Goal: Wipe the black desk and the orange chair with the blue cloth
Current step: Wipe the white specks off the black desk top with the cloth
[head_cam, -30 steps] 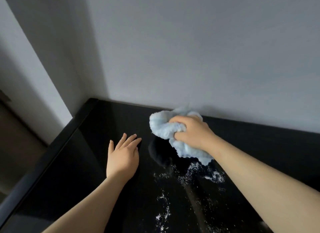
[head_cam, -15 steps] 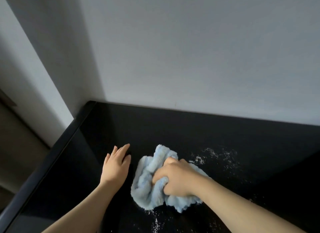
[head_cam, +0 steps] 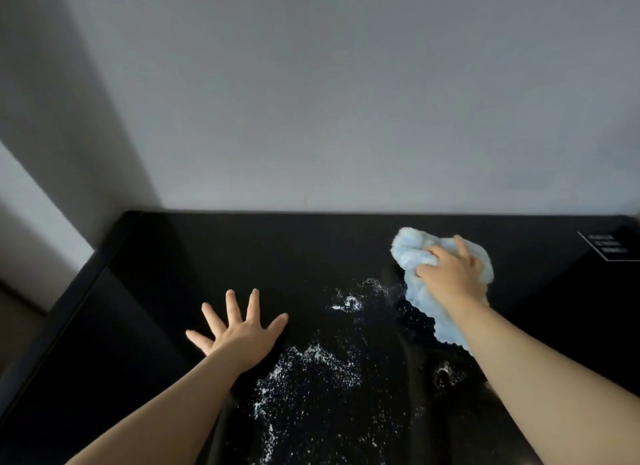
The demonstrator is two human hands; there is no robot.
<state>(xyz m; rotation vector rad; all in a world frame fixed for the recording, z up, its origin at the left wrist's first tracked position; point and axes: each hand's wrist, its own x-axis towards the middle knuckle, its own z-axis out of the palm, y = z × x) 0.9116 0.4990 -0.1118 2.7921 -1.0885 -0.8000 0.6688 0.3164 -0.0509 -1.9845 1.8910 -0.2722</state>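
Observation:
The glossy black desk [head_cam: 214, 250] fills the lower half of the view and runs up to a grey wall. My right hand [head_cam: 450, 274] grips the bunched light blue cloth [head_cam: 412, 250] and holds it down on the desk at the far right. Part of the cloth trails back under my wrist. My left hand [head_cam: 239, 329] lies flat on the desk left of centre, fingers spread. White speckled residue [head_cam: 311, 371] covers the desk between my two arms. The orange chair is not in view.
The grey wall [head_cam: 346, 101] stands directly behind the desk. The desk's left edge [head_cam: 59, 326] drops off beside a wall corner and a strip of floor. A white-outlined label [head_cam: 609, 248] is printed on the desk at far right.
My right hand has swept the cloth from near my left hand to the far right of the desk. My left hand's fingers have spread apart. The view has shifted right.

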